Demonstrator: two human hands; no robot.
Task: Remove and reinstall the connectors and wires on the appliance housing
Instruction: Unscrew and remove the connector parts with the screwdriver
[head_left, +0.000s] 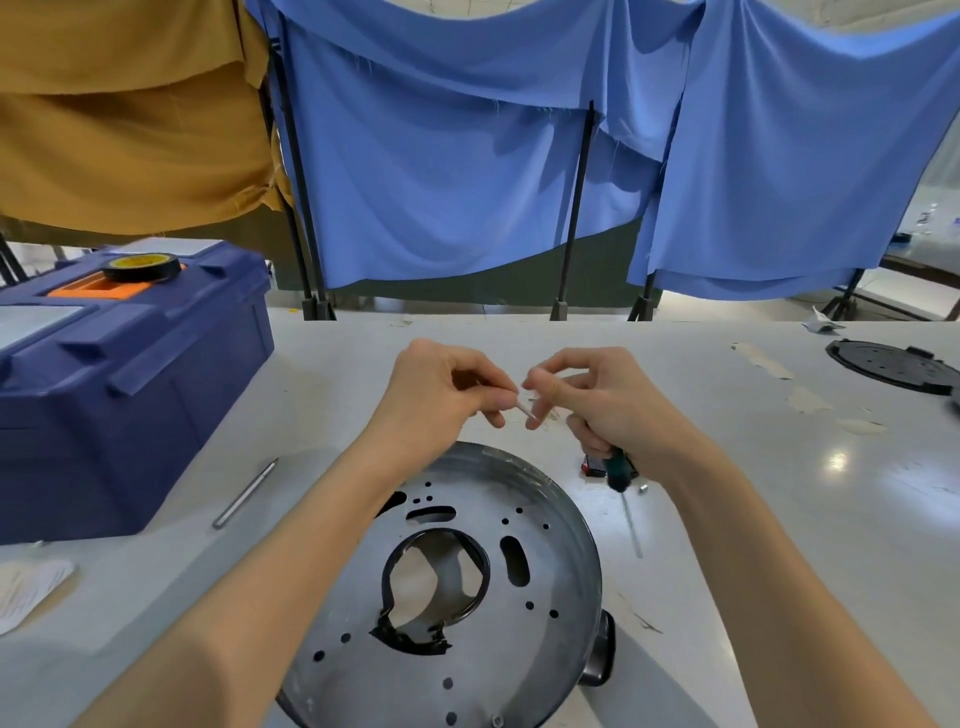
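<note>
Two hands busy just past the round metal housing (467, 597), flat on the near counter (753, 545). Over its far edge, left hand (441, 400), fingers pinched on a tiny white connector (524, 409); right hand (602, 405), thumb and first finger closed at its other end, lower fingers wrapped round a green screwdriver (618, 470). Likely light, small, easy to drop; best held gently by its hard body. Farther back, blue toolbox (130, 415) with a tape roll (143, 267). No writing clear enough to read.
</note>
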